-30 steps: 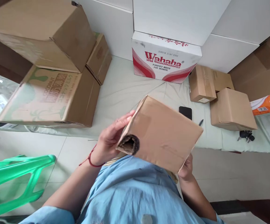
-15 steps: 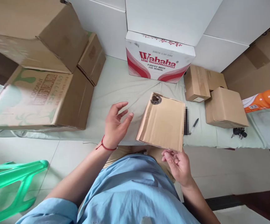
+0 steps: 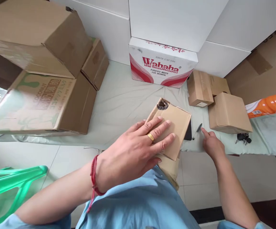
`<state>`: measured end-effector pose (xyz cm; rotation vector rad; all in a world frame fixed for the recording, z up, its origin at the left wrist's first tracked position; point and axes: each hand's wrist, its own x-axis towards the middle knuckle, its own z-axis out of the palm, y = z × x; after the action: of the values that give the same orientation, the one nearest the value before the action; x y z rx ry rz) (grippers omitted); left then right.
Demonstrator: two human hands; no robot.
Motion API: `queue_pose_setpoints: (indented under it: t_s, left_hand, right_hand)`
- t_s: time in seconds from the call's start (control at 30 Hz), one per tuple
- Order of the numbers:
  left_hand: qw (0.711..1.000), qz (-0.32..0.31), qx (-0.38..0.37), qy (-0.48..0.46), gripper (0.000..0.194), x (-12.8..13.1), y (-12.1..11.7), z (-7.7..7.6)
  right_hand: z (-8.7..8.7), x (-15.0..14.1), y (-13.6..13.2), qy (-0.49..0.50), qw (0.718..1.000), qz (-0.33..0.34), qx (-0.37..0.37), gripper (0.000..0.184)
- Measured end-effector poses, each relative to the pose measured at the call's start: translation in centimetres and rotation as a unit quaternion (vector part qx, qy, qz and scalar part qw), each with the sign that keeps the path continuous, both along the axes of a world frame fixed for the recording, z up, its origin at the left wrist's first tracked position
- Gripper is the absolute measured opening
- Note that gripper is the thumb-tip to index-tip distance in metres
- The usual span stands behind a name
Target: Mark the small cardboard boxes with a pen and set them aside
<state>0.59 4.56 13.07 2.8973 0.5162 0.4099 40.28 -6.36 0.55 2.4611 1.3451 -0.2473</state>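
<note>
A small cardboard box (image 3: pixel 182 121) with a dark ragged hole in its top corner lies at the table's front edge, tilted. My left hand (image 3: pixel 140 143) rests flat across its top, fingers spread, with a gold ring and a red string bracelet. To the right, my right hand (image 3: pixel 213 144) is low over the cloth, index finger stretched towards a pen (image 3: pixel 197 130); its other fingers look curled and are partly hidden. The pen lies just left of that fingertip, not gripped. A black flat object (image 3: pixel 188 132) shows partly from under the box's right side.
A Wahaba-style white and red water carton (image 3: pixel 163 65) stands against the wall. Stacked cartons (image 3: pixel 78 105) fill the left. At right are small brown boxes (image 3: pixel 230 111), keys (image 3: pixel 243 138) and an orange bottle (image 3: pixel 271 104). A green stool (image 3: pixel 16 178) is on the floor.
My left hand has moved right and come down onto the box. My right hand has left the box's lower edge and moved right, to the pen. The box has turned slightly.
</note>
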Motion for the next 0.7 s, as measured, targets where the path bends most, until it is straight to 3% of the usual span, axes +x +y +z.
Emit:
queue_pose_setpoints:
  t_s: [0.17,0.3,0.43,0.7]
  left_hand:
    - [0.996,0.064,0.058,-0.037,0.042,1.6,-1.0,-0.3]
    - [0.993,0.067,0.052,-0.084,0.059,2.8,-1.0,-1.2]
    - [0.996,0.081,0.024,-0.026,0.081,3.2,-1.3,-1.3]
    - [0.995,0.084,0.039,-0.039,0.086,3.4,-1.3,-1.4]
  right_hand:
    - [0.1,0.7,2.1,-0.017,0.998,0.050,-0.044,0.064]
    - [0.3,0.8,3.3,-0.018,0.992,0.112,-0.059,0.062]
    - [0.7,1.0,3.9,-0.026,0.985,0.153,-0.072,0.052]
    - [1.1,1.7,2.6,-0.022,0.976,0.195,-0.098,0.038]
